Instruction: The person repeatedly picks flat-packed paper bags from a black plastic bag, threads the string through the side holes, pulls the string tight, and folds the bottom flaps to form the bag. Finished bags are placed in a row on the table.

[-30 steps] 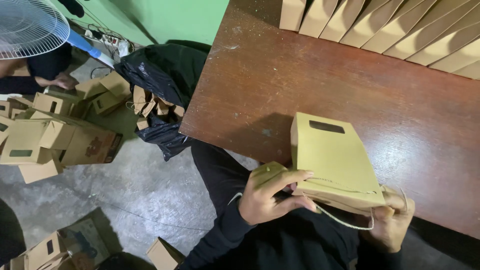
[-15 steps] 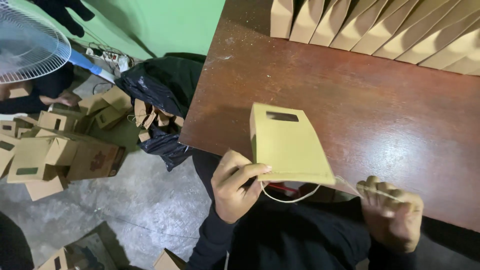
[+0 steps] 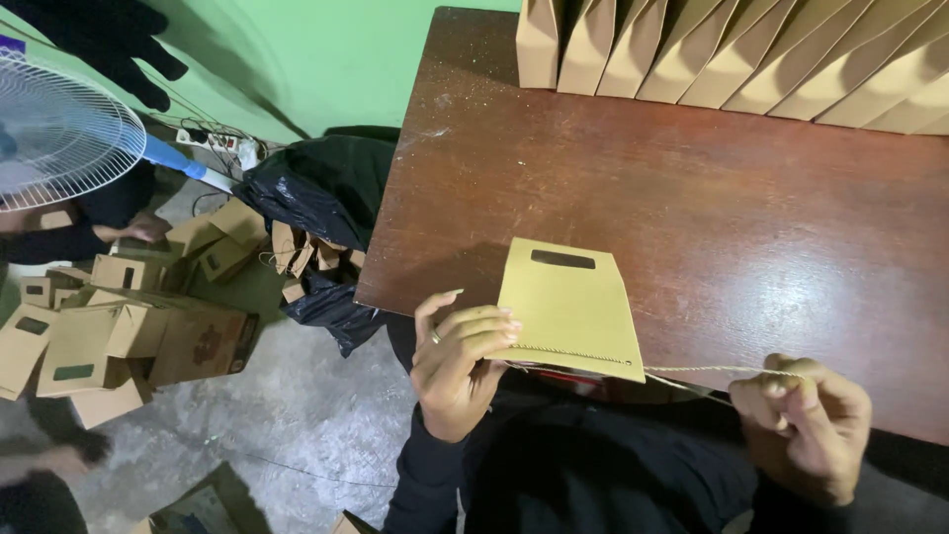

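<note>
Left hand grips a flat cardboard bag at the near tabletop edge; right hand pinches its taut string

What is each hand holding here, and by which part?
The left hand holds the flat kraft paper bag by its lower left corner. The right hand pinches the twine at its free end, pulled taut from the bag's lower edge.

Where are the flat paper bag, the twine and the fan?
flat paper bag [image 3: 568,309], head view, middle of its face
twine [image 3: 692,370], head view, taut stretch
fan [image 3: 59,133], head view, white grille
</note>
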